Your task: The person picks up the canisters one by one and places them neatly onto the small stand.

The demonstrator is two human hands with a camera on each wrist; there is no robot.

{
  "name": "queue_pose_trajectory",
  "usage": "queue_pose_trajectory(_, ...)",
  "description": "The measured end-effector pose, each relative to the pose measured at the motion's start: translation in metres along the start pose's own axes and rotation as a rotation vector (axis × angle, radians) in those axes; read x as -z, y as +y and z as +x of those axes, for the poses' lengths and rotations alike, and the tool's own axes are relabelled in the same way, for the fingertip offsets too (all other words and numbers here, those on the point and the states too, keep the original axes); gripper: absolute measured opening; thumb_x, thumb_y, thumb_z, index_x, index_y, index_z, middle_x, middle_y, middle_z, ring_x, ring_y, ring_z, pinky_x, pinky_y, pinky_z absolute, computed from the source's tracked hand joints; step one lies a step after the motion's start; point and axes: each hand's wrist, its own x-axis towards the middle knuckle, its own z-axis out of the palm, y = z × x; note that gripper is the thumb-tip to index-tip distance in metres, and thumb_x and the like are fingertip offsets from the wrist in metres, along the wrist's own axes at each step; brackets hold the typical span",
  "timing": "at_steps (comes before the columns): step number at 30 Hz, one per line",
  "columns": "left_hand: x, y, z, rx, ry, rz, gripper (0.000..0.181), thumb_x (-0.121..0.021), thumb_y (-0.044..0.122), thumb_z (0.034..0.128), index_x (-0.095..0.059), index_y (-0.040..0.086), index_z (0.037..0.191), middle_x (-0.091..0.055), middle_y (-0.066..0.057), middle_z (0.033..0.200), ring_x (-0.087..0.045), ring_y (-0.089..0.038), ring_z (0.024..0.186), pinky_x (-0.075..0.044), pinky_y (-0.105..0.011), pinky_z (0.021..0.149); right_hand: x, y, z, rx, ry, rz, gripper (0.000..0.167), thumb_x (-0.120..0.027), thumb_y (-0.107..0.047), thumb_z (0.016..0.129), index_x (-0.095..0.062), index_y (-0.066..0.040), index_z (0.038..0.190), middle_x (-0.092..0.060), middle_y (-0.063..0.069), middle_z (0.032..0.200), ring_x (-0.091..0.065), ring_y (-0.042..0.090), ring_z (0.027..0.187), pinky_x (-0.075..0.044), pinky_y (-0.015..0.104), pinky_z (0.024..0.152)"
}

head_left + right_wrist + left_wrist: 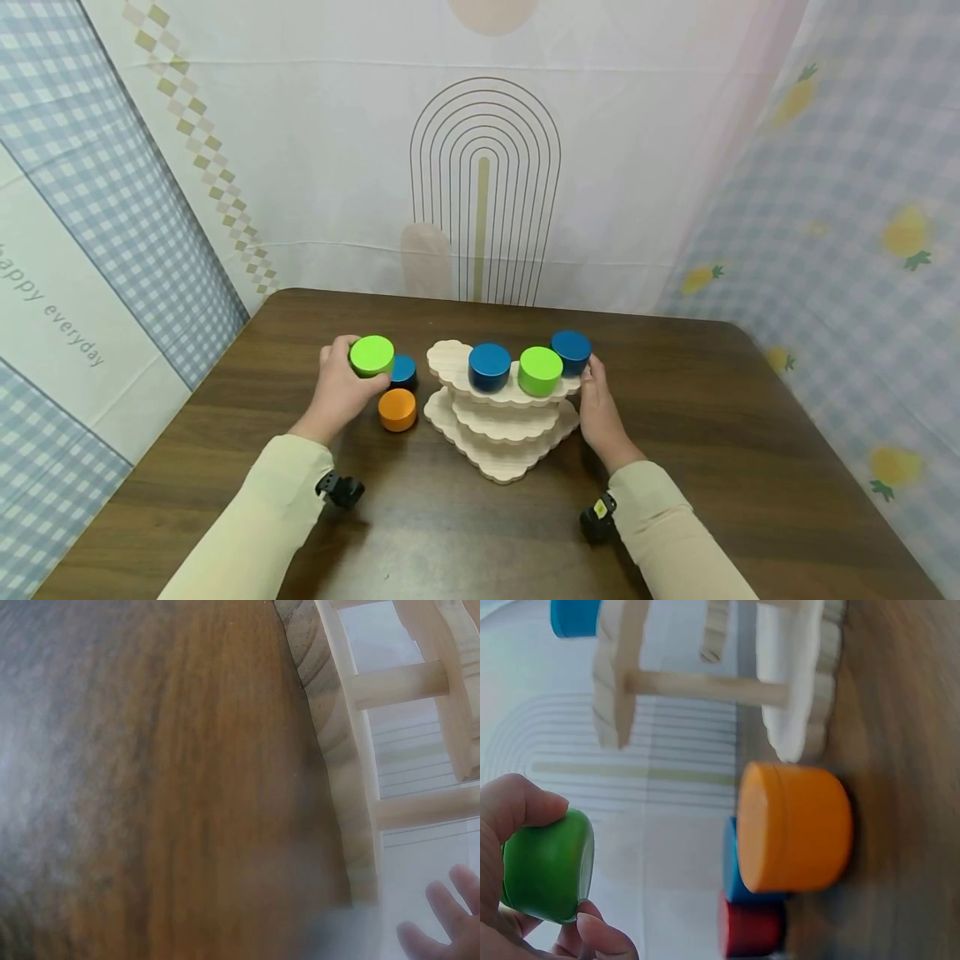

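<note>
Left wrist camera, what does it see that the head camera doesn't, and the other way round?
Only the left wrist view shows a red container. Only the head view shows the right hand and the green container atop the wooden stand. Both show the left hand gripping another green container, plus the orange container and that wooden stand.

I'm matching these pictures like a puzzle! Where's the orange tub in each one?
Head: the orange tub is below the middle, just left of the wooden stand.
Left wrist: big, right of the middle, partly hiding a blue tub.
Right wrist: not in it.
Shared landmark: the wooden stand, which shows in all three views.
</note>
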Motion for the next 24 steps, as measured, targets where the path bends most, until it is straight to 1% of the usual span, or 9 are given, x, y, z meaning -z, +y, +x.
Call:
queue_pose_trajectory(6, -0.007, 0.015, 0.000, -0.032, -0.002, -0.028, 0.067, -0.071, 0.019, 0.0810, -0.035, -0.001, 0.133, -0.031, -0.025, 0.133, -0.037, -0.037, 0.116, -0.038, -0.055, 0.096, 0.000, 0.002, 0.000, 0.006, 0.002, -0.003, 0.048, -0.012, -0.022, 0.107, -0.007, -0.002, 0.151, -0.010, 0.024, 0.157, -0.008, 0.043, 0.145, -0.010, 0.064, 0.112)
queue_pose_trajectory(10, -0.014, 0.025, 0.001, -0.050, -0.005, -0.053, 0.067, -0.073, 0.018, 0.0803, -0.036, 0.000, 0.133, -0.032, -0.024, 0.132, -0.039, -0.036, 0.115, -0.038, -0.054, 0.097, 0.000, 0.006, 0.002, 0.011, -0.001, -0.005, 0.049, -0.012, -0.023, 0.107, -0.006, -0.001, 0.151, -0.010, 0.025, 0.157, -0.008, 0.043, 0.145, -0.010, 0.064, 0.111)
queue_pose_trajectory(14, -0.023, 0.034, 0.002, -0.055, -0.014, -0.060, 0.067, -0.075, 0.018, 0.0785, -0.037, 0.002, 0.132, -0.033, -0.022, 0.131, -0.041, -0.035, 0.113, -0.039, -0.053, 0.097, -0.001, 0.027, 0.012, 0.016, 0.002, -0.004, 0.049, -0.013, -0.024, 0.107, -0.006, -0.004, 0.151, -0.010, 0.023, 0.158, -0.009, 0.041, 0.145, -0.011, 0.063, 0.112)
queue_pose_trajectory(17, -0.030, 0.041, 0.003, -0.056, -0.028, -0.058, 0.067, -0.074, 0.017, 0.0771, -0.038, 0.002, 0.131, -0.034, -0.021, 0.130, -0.041, -0.034, 0.113, -0.039, -0.053, 0.096, -0.003, 0.044, 0.019, 0.028, 0.013, -0.005, 0.049, -0.012, -0.027, 0.107, -0.006, -0.008, 0.153, -0.011, 0.019, 0.159, -0.009, 0.038, 0.146, -0.011, 0.062, 0.112)
queue_pose_trajectory(19, -0.034, 0.043, 0.003, -0.062, -0.034, -0.061, 0.066, -0.073, 0.016, 0.0766, -0.039, 0.002, 0.131, -0.034, -0.021, 0.129, -0.040, -0.034, 0.113, -0.039, -0.053, 0.096, -0.004, 0.048, 0.021, 0.039, 0.019, -0.009, 0.050, -0.012, -0.029, 0.107, -0.006, -0.010, 0.153, -0.010, 0.018, 0.159, -0.009, 0.037, 0.146, -0.011, 0.062, 0.112)
queue_pose_trajectory(24, -0.043, 0.046, 0.005, -0.062, -0.044, -0.059, 0.064, -0.073, 0.015, 0.0757, -0.039, 0.002, 0.129, -0.035, -0.020, 0.127, -0.039, -0.033, 0.112, -0.039, -0.051, 0.095, -0.006, 0.050, 0.021, 0.056, 0.027, -0.009, 0.051, -0.011, -0.033, 0.107, -0.006, -0.011, 0.153, -0.011, 0.018, 0.159, -0.009, 0.037, 0.146, -0.011, 0.063, 0.112)
